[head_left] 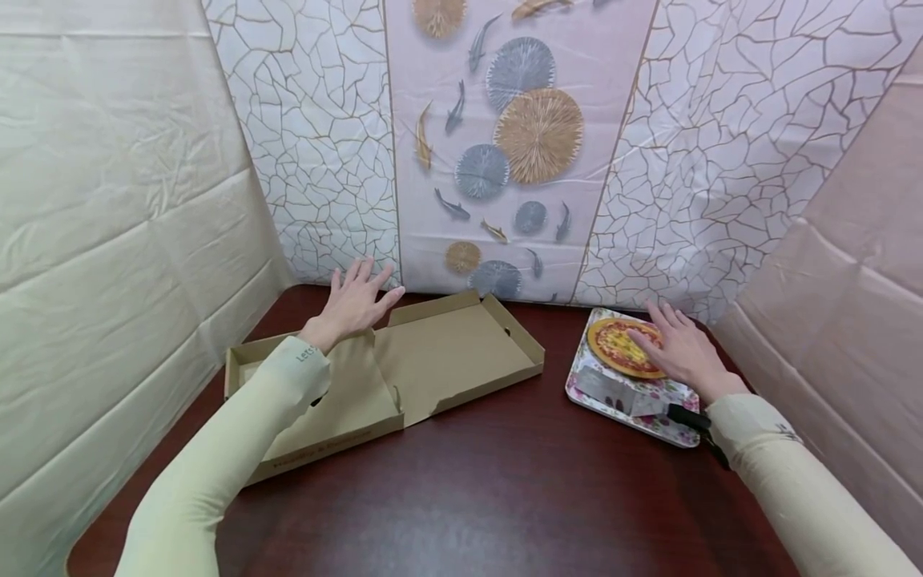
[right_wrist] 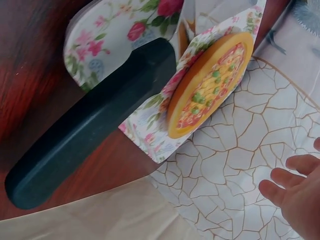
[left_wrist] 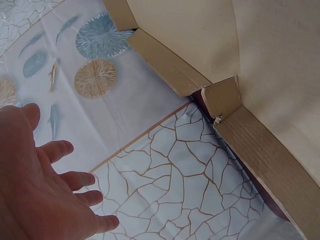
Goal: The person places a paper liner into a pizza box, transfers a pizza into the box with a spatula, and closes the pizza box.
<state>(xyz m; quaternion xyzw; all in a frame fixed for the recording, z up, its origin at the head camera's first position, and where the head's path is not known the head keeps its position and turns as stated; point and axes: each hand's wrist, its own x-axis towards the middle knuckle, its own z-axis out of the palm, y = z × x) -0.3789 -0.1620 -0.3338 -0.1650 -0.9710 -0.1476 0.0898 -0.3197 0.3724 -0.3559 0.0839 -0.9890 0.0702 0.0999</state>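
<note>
Location of pizza [head_left: 616, 349]: on the floral tray [head_left: 659, 426], toward the far side, just beside the metal blade of the spatula [head_left: 620, 393]. Topped round, with no cut visible. Spatula likewise on the tray, with black handle [head_left: 688, 418] directed toward the right sleeve [head_left: 815, 481].

Position of right hand [head_left: 685, 349]: above the tray, overlapping part of the pizza in the head view, apart from it in the right wrist view. Right fingers extended and released, with no hold on pizza or handle.

Farther left on the table [head_left: 497, 489]: cardboard box [head_left: 447, 353], opened out, with two halves side by side and lettering on the near wall of the left half. Position of left hand [head_left: 353, 308]: raised over the far side of the box. Left fingers spread and released, apart from the cardboard in the left wrist view. Interior of left half partly hidden behind the left sleeve [head_left: 216, 457].

Status, by judgement: box opening complete; pizza on tray, well apart from box; spatula in neither hand. Still undone: box closure.

Outermost: fabric walls [head_left: 324, 160] around the table.
</note>
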